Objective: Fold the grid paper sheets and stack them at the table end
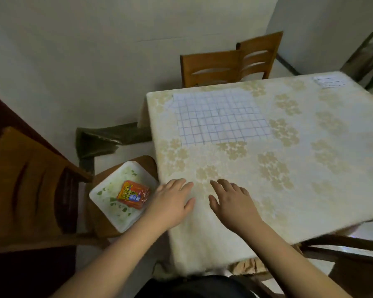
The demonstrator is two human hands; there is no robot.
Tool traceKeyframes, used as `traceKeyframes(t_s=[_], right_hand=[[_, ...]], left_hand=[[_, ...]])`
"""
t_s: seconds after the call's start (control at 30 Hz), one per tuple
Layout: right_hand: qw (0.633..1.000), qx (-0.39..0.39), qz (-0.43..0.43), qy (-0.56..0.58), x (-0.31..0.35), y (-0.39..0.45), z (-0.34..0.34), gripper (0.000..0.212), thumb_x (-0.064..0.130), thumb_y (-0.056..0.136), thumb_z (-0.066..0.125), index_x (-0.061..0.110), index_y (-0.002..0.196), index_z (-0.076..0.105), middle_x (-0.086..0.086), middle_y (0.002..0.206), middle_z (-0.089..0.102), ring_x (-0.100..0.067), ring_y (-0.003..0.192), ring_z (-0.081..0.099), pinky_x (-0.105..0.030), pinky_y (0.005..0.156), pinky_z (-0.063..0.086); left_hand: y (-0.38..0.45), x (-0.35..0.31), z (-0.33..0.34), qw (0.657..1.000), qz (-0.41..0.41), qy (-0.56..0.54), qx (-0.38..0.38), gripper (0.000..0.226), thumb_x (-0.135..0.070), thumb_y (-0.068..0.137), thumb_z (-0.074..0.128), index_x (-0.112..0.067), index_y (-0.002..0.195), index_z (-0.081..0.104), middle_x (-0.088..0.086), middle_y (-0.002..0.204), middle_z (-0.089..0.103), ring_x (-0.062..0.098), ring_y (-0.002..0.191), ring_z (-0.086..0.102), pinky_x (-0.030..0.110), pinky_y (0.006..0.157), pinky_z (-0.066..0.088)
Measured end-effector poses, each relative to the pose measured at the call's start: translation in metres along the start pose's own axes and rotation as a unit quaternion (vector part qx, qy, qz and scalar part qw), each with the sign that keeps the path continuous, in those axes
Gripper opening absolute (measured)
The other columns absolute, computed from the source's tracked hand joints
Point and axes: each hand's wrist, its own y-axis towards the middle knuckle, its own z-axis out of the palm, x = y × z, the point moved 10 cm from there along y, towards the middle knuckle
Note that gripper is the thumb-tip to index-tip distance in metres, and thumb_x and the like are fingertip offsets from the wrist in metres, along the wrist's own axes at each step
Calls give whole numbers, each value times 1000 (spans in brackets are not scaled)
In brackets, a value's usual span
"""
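Both hands lie low over the near end of the table (310,190), palms down and fingers loosely spread, grasping nothing. The left hand (170,203) sits at the table's left edge, partly over the side; the right hand (233,203) is just beside it, further in. Whether the palms press on the cloth or float just above it cannot be told. Placed side by side and empty like this, they look ready to reach forward together, which suits taking a wide sheet by two corners or smoothing a crease.

The sheet (220,117) lies flat and unfolded on the far left part of the table, well apart from the hands, with one corner near the table's far left edge. Faint creases seem to cross it, though blur makes that uncertain. At the far right corner rests a small folded piece (329,81), probably the start of the stack, so the big sheet is likely the next to fold.

Off the table, on a chair (52,186) to the left, a white tray (108,203) holds an orange packet (132,194), kept clear of the working surface. Two more chairs (230,65) stand at the far side.
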Motion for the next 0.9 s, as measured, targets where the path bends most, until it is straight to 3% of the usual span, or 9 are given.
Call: traceKeyframes(t_s=[0.1,0.17,0.4,0.73,0.9], right_hand=[[1000,13,24,13,-3,19,0,52,43,101,32,25,150,30,2,151,37,-21,132,43,-37,104,33],[999,5,42,20,-5,32,-4,53,43,101,32,25,151,26,3,154,34,-19,134,40,-36,106,30],[998,11,63,24,-23,76,-2,55,42,101,31,23,152,23,1,157,29,-18,139,33,-36,109,26],[995,50,63,53,-111,175,47,59,39,100,34,17,153,21,-5,159,25,-22,144,26,-38,113,23],[989,83,98,70,-155,224,91,66,47,101,29,25,155,-1,-14,163,3,-34,148,9,-47,119,10]], left_hand=[[27,7,-1,999,31,-19,15,56,-47,98,25,-26,151,25,-3,156,27,18,142,24,37,114,20],[44,10,-2,999,48,-17,19,55,-44,100,31,-25,151,24,-1,157,25,18,143,23,38,115,19],[109,20,-2,998,61,1,22,57,-46,99,29,-25,151,23,-1,157,25,18,143,23,38,113,21],[209,17,32,999,20,7,26,56,-39,99,36,-24,151,25,5,159,21,23,145,20,41,114,22],[253,20,77,999,-10,5,51,60,-40,99,36,-26,154,17,-2,163,0,15,149,1,41,117,15]])
